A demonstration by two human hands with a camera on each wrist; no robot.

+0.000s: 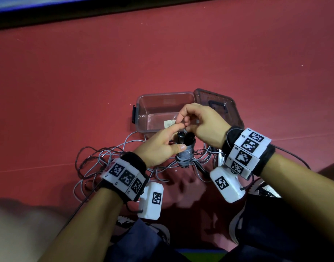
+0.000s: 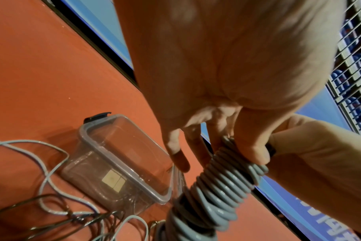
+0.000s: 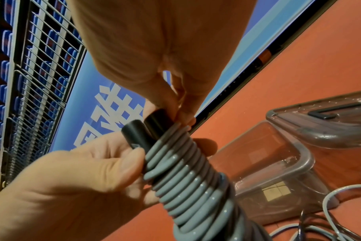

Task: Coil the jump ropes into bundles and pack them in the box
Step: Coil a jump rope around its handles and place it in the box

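A: Two black handles (image 3: 143,128) stand side by side, poking out of the top of the grey rope bundle (image 1: 185,155) in the middle of the head view. The bundle's long axis runs upright, tilted a little, with the grey turns wound tightly round it.

B: And the grip?

A: The left hand (image 1: 158,146) is curled round the bundle, thumb on the near side and fingers behind. The right hand (image 1: 200,123) sits directly above it, fingertips (image 3: 185,119) pinched at the top of the coil beside the handles. I judge it is tucking in the rope's end, though the end itself is hidden under the fingers.

B: Where does the box lie from there?

A: The clear box (image 1: 141,110) is just beyond the hands, toward the upper middle of the frame, open side up. Either hand is close to it; the left already carries the bundle, so lowering it forward looks the likelier path.

B: Anything inside?

A: No rope yet. Only pale square labels (image 2: 113,181) on its bottom. Its lid (image 1: 232,110) lies to the right of the box, handle up.

B: What remains?

A: Loose ropes (image 1: 98,157), grey and dark, tangled on the red floor (image 1: 162,53) at lower left and beneath the hands.
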